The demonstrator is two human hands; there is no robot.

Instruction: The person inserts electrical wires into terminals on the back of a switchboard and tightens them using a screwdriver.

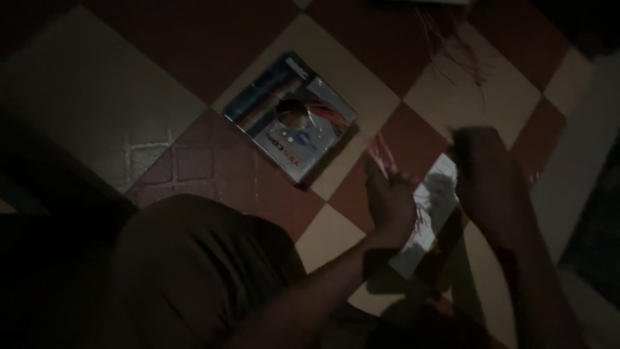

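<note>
The scene is dim. My left hand (387, 197) is closed around a bundle of thin reddish wires (381, 152) that fan out above its fingers. My right hand (481, 171) is held up beside it, fingers closed; what it grips is too dark and blurred to tell. Between and below both hands lies a pale rectangular sheet or board (429, 216) on the floor. A flat printed box (290, 116) with a round hole and red wires showing lies on the tiles to the upper left of my hands.
The floor (97, 84) is a checker of cream and dark red tiles. More loose red wires (462, 55) lie at the top right. My bent knee in light trousers (194, 265) fills the lower left. A pale wall or ledge (581, 161) runs along the right.
</note>
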